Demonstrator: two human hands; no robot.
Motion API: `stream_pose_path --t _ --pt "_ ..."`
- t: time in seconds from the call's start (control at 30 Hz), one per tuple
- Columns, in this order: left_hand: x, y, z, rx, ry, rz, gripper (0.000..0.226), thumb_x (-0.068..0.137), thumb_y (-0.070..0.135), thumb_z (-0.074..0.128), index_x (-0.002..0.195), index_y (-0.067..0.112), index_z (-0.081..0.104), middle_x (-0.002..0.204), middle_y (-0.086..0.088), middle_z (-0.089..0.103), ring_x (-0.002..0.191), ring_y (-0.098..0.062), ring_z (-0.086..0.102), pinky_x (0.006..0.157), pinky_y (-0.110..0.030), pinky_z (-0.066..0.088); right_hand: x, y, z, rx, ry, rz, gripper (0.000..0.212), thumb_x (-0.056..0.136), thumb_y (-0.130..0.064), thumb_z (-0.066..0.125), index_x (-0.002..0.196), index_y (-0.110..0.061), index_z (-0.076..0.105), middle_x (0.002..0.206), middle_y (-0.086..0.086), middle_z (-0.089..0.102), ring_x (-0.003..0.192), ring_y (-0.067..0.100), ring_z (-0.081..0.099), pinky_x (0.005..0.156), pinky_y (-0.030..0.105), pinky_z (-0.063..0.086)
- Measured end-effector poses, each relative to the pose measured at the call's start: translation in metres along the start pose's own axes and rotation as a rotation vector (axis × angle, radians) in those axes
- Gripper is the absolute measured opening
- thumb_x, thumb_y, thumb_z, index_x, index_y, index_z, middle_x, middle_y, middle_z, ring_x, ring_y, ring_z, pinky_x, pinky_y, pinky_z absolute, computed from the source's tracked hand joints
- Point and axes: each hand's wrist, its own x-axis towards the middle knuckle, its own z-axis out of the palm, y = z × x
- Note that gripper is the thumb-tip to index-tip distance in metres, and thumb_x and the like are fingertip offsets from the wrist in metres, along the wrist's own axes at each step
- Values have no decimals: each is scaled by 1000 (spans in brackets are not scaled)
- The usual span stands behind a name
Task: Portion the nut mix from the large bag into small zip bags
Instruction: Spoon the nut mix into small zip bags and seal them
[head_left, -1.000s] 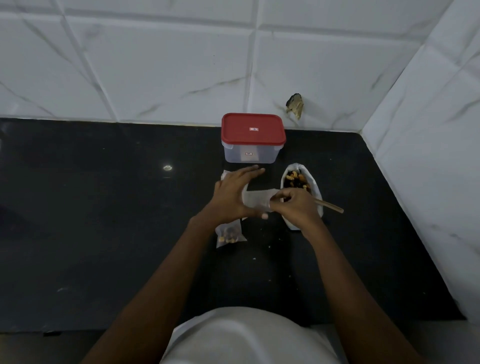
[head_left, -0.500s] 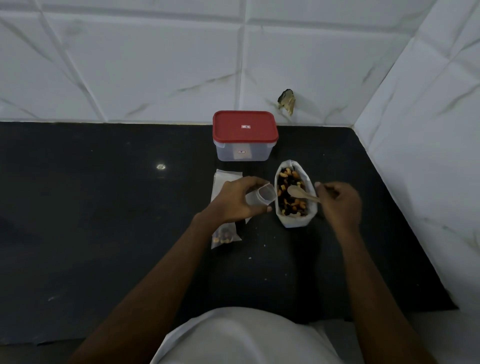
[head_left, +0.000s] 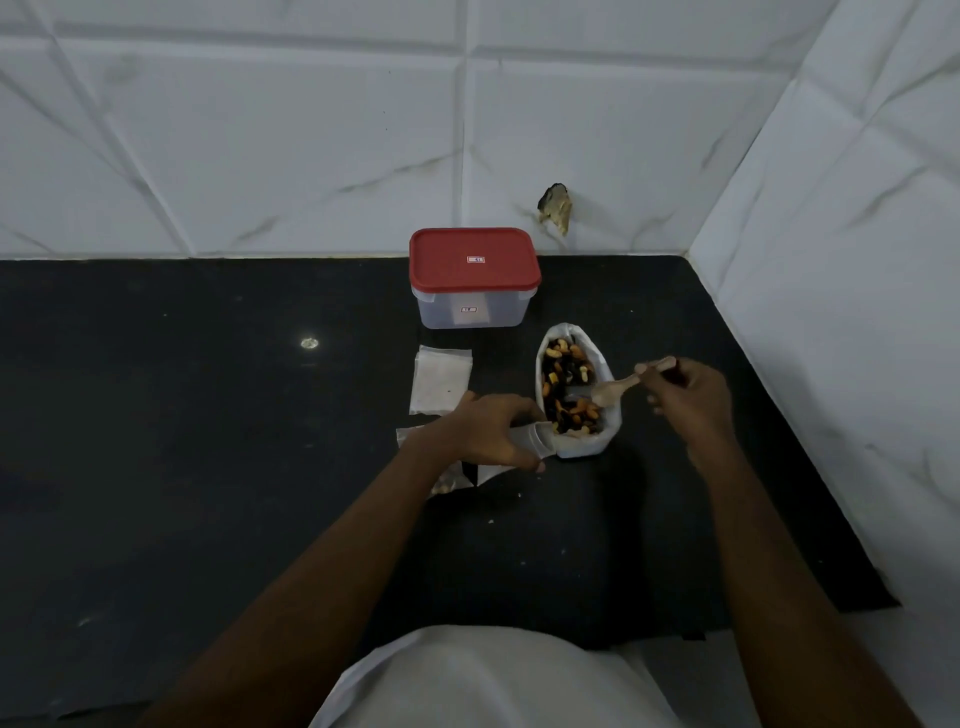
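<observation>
We grip a small clear zip bag (head_left: 531, 442) w/ left hand (head_left: 493, 434), just left of the large white bag (head_left: 589, 448) of nut mix. Right hand (head_left: 685, 395) pinches a wooden spoon (head_left: 610, 391) over it. Red-lidded clear plastic box (head_left: 474, 275) sits behind.

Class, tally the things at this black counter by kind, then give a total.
Clear plastic container with red lid: 1
Large white bag of nut mix: 1
Small clear zip bags: 3 (one flat, one part-hidden with nuts, one gripped by the left hand)
Wooden spoon, held by the right hand: 1
Total: 6

Red lid (head_left: 474, 258), black counter (head_left: 208, 441), white grey-veined tiles (head_left: 260, 130).
</observation>
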Motion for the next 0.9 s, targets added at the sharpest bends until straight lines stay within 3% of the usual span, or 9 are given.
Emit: stream_pose_path --t 0.23,0.4,0.5,0.7,0.9 --pt "1 0 11 -32 -56 -15 75 66 63 66 133 32 48 138 7 48 127 -15 44 111 -52 31 6 -3 7 -332 49 -182 15 97 -33 58 93 -19 61 81 -6 60 77 7 57 70 28 42" --pt "0 1 12 -78 -43 -20 69 72 55 72 132 30 49 137 7 47 126 -15 43 110 -52 32 9 1 14 -381 10 -110 18 98 -32 57 94 -16 62 82 -1 62 78 11 59 69 30 44" --pt "1 2 14 -92 -44 -18 66 74 52 74 132 30 49 137 7 46 125 -15 44 110 -52 32 11 1 11 -340 -1 -58 19 98 -30 56 94 -13 64 81 1 64 79 14 63 63 25 41" --pt "0 4 14 -122 -29 -5 64 78 45 75 133 26 50 141 4 45 128 -16 43 111 -51 30 6 3 7 -230 8 -56 17 98 -27 56 96 -12 65 88 3 67 83 16 65 79 35 50" --pt "-2 9 13 -150 -19 -17 65 79 42 76 135 25 50 149 3 40 134 -19 39 114 -51 25 15 1 11 -78 -15 60 16 98 -27 56 93 -15 65 91 8 71 77 15 65 79 39 54"
